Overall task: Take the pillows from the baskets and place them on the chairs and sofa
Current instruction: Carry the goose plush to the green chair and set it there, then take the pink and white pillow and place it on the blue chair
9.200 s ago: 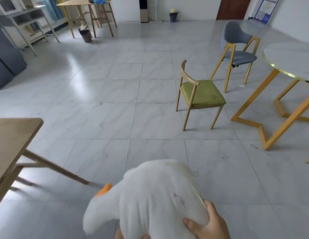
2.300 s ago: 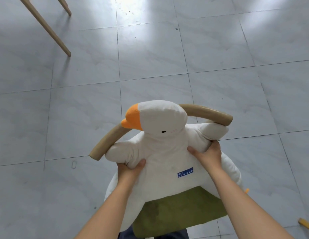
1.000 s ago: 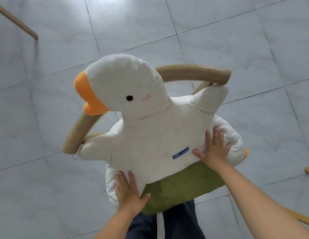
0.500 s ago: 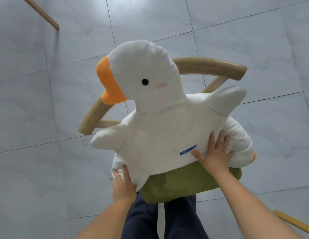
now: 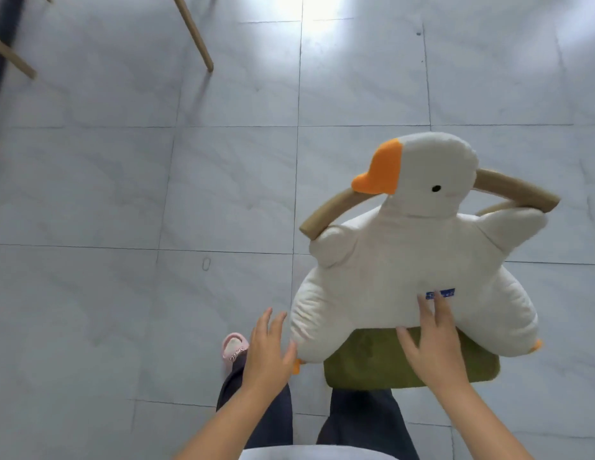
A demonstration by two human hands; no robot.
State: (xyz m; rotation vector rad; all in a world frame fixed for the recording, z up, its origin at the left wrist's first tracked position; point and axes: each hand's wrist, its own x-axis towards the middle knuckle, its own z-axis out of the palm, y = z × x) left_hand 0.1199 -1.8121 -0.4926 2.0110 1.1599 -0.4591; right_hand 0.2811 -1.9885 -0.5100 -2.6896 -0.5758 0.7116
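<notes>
From the head camera, the goose pillow (image 5: 405, 270) now sits on the chair (image 5: 372, 370), its back propped against the curved wooden backrest (image 5: 515, 190) and its lower edge on the green seat. The left hand (image 5: 266, 350) has come off it: fingers spread and straight, it hovers just beside the pillow's lower left corner, holding nothing; I cannot tell whether the thumb still brushes the cloth. The right hand (image 5: 435, 343) lies flat, fingers straight and together, the tips pressing the pillow's front just below the blue label (image 5: 439, 293).

I take this as the letting-go step, so this chair has its pillow and other chairs and the sofa remain to be served.

Half a second ago both hands were on the pillow, the left tucked under its bottom corner. Since then the left has pulled away and the view has swung, so the chair now stands to the right. One pink slipper (image 5: 234, 346) shows on the grey tiled floor (image 5: 123, 194), and a wooden leg (image 5: 193, 31) slants in at the top.
</notes>
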